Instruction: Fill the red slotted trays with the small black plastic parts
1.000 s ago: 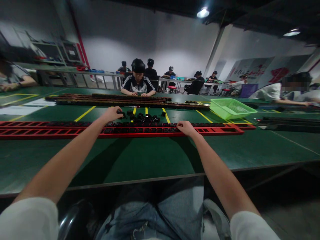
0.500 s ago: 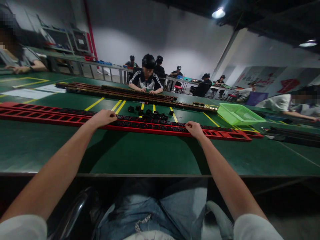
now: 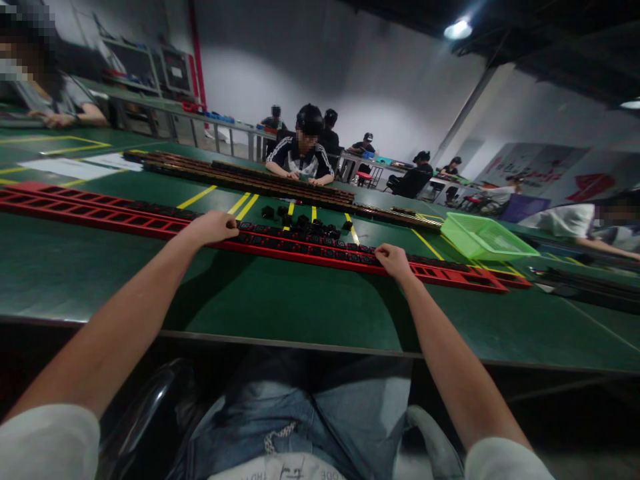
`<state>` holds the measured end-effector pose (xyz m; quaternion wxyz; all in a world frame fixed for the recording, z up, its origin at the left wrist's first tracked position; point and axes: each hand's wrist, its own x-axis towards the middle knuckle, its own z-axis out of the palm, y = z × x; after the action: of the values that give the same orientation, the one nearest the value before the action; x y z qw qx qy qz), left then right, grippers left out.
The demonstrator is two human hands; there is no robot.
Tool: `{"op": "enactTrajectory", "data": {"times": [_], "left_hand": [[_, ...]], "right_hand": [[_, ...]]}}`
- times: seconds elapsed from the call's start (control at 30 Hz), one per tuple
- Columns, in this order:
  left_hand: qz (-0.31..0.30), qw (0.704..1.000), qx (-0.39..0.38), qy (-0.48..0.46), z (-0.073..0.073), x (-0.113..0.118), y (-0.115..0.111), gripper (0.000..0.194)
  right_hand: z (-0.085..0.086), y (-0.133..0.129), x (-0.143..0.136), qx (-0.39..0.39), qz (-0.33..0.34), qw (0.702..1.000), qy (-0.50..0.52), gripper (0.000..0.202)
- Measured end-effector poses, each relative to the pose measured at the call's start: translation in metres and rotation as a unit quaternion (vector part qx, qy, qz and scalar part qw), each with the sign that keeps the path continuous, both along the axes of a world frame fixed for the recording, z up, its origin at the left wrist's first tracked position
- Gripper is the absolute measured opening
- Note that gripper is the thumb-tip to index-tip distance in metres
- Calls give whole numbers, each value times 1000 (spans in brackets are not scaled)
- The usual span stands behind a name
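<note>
Two long red slotted strips (image 3: 123, 220) lie side by side across the table, their middle stretch filled with small black square parts (image 3: 300, 245). My left hand (image 3: 213, 229) is over the strips left of the middle, its thumb and fingers pinched together. Whatever lies between those fingertips is too small to make out. Further right, my right hand (image 3: 394, 257) is also closed, its fingertips at the black parts in the strips. Its grip is partly hidden by the fingers. Loose black parts (image 3: 313, 227) lie in a small heap just behind the strips, between my hands.
A green plastic basket (image 3: 487, 239) stands at the right behind the strips. Bundled long dark strips (image 3: 240, 179) lie across the table further back. Dark strips (image 3: 590, 287) also lie at far right. White paper sheets (image 3: 75, 167) are at left. A co-worker (image 3: 303, 150) sits opposite.
The view has tilted and shifted slightly. Both hands stay closed at nearly the same places along the red strips, and the loose black parts look unmoved.
</note>
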<state>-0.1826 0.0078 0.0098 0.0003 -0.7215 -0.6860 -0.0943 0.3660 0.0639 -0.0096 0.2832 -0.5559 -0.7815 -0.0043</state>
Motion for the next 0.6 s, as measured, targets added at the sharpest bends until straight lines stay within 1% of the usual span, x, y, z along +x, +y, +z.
{"op": "enactTrajectory", "data": {"times": [0.13,0.23,0.33,0.47,0.6], "left_hand": [[-18,1000,-12,-2,0,1,-1,41],[-9,1000,-11,1,2,0,-3,48],[41,999,-15,22,6,-3,-6,50],[133,989,-59,33,12,-7,-11,55],[162,984,-79,14,12,-13,-11,63]], "right_hand": [[-1,1,1,0,2,1000,2,20],[-1,2,1,0,3,1000,6,20],[0,1,0,1,2,1000,6,19],[6,-5,-4,-6,-13,1000,-19,19],[16,-17,-11,-28,-71,993,-93,22]]}}
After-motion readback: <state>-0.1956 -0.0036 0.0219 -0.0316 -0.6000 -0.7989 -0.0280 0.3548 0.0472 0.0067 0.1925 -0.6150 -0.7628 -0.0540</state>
